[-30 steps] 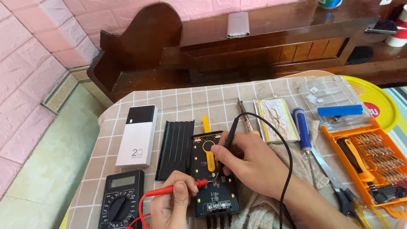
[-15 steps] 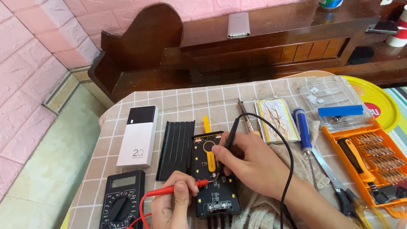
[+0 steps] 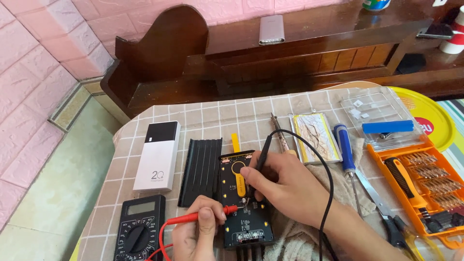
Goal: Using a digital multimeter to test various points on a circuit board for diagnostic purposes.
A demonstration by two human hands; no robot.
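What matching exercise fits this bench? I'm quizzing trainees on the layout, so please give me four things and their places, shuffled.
Things:
1. red probe
2. black probe
3. multimeter
4. blue-handled screwdriver

Places:
A. on the cloth at the bottom left, dial facing up
B. pinched in the left hand, tip on the black circuit board
C. lying on the cloth right of the silver battery pouch
D. held in the right hand, tip down on the board

Pairs: 1-B, 2-D, 3-A, 4-C

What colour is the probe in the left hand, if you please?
Red probe, pinched by the left hand; head view.
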